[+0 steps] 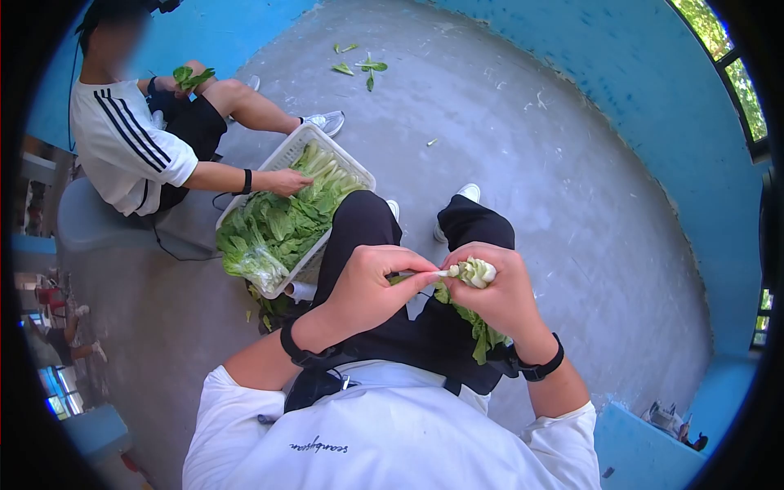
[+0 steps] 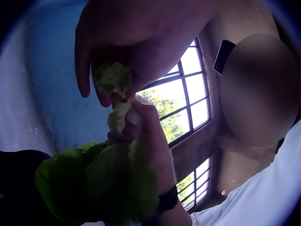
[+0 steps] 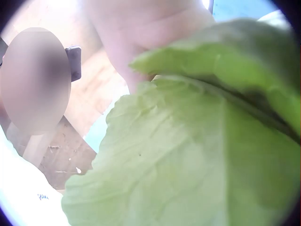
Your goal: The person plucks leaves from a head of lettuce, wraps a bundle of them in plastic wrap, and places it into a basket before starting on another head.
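Note:
My right hand (image 1: 500, 287) is wrapped around a bunch of leafy lettuce, its pale stem ends (image 1: 476, 273) poking out above the fingers. Green leaves (image 1: 483, 336) hang below that hand over my dark trousers. Opposite it, my left hand (image 1: 371, 286) pinches a thin pale strip (image 1: 443, 273) between thumb and forefinger, right at the stem ends; I cannot tell what the strip is made of. Dark leaves (image 2: 101, 183) fill the bottom of the left wrist view. A broad lettuce leaf (image 3: 160, 155) covers much of the right wrist view.
A white plastic crate (image 1: 357, 160) of leafy greens stands by my left knee. Another person (image 1: 126, 131) sits beside it, one hand over the crate and the other holding leaves (image 1: 192, 78). Loose leaves (image 1: 371, 67) lie on the grey floor (image 1: 588, 237). Blue walls surround the space.

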`<state>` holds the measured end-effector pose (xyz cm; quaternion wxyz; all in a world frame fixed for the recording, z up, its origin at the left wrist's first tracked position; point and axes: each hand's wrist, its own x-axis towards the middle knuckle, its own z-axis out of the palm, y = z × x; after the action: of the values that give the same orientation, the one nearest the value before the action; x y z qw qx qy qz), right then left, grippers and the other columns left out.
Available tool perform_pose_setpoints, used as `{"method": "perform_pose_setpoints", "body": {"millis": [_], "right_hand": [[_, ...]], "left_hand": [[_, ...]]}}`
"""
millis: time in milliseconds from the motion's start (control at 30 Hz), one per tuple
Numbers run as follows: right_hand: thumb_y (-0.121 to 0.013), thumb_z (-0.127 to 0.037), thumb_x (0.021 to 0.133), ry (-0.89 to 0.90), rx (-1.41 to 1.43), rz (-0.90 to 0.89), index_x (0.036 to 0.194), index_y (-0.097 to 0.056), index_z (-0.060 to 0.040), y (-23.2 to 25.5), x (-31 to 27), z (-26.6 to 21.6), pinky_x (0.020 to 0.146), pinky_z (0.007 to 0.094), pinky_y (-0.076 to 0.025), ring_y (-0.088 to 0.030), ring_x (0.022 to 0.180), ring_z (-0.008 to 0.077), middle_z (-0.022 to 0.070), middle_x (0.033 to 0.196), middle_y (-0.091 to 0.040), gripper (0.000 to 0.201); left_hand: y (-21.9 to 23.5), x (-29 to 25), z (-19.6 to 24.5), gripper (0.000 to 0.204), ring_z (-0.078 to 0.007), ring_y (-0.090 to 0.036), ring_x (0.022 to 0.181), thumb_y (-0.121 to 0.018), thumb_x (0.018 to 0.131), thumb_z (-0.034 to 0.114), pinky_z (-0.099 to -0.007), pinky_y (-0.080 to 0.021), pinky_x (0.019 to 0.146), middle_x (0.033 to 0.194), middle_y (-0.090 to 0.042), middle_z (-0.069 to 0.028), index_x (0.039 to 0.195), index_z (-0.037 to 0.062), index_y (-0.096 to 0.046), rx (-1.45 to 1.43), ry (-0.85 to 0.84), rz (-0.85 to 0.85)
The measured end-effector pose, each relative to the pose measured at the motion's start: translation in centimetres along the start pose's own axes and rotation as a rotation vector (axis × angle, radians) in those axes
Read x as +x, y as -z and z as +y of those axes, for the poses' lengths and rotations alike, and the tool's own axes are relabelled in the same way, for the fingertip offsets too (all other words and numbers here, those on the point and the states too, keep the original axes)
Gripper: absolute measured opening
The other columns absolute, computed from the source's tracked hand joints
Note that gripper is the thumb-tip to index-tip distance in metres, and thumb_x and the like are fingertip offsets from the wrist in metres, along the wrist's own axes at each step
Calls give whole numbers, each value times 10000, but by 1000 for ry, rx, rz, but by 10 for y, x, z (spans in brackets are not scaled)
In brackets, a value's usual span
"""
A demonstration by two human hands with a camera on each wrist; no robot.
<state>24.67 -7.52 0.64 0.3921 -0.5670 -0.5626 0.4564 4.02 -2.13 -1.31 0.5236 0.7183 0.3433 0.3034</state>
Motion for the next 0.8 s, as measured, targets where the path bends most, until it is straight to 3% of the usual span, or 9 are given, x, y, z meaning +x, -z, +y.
{"method": "perform_pose_setpoints", "body": {"millis": [233,300,367,500,600,700,800], "right_hand": [[-671,3,719,-148,-67,-108,876,-703,25,9,-2,-12,714,266,-529,-668,757,113,56,808,-725,161],[-665,-1,721,-191,6,-126,878,-704,27,14,-4,-9,726,265,-535,-679,775,117,58,820,-735,165],[-657,-4,723,-227,131,-152,881,-705,30,22,-5,-8,738,266,-541,-689,798,123,61,842,-744,168],[-706,-50,797,-61,-20,-168,896,-710,33,28,3,-5,705,253,-523,-641,741,92,42,788,-718,130],[-725,-64,799,-271,-67,-235,898,-704,37,32,10,-18,696,258,-519,-638,732,91,41,774,-709,143],[-738,-62,798,-186,-213,-364,912,-694,44,34,21,-9,700,263,-522,-638,724,94,43,778,-711,161],[-745,-34,826,-175,-193,68,1058,-719,45,26,36,-10,710,261,-524,-634,732,85,59,801,-722,246]], "left_hand": [[11,0,6,93,-197,-696,718,-740,870,63,-305,-516,645,818,-722,-114,915,-19,-739,184,-167,75],[25,-2,-3,46,-135,-682,727,-724,894,9,-259,-538,664,859,-733,-89,920,-27,-735,20,-49,161],[34,-2,-5,112,-152,-708,777,-681,960,51,-273,-600,744,876,-719,-100,998,-44,-726,-367,134,254],[47,-7,-17,116,-159,-701,776,-636,996,88,-286,-597,723,866,-703,-102,1033,-19,-662,-504,206,195],[49,-13,-24,99,-164,-698,786,-603,1015,96,-293,-589,731,862,-691,-96,1035,-1,-616,-566,269,102],[50,-20,-35,91,-165,-697,796,-589,1021,101,-300,-578,751,866,-686,-93,1030,10,-600,-599,305,52],[49,-22,-39,110,-160,-698,795,-588,1026,128,-292,-571,755,865,-689,-91,1036,19,-601,-663,338,44]]}}
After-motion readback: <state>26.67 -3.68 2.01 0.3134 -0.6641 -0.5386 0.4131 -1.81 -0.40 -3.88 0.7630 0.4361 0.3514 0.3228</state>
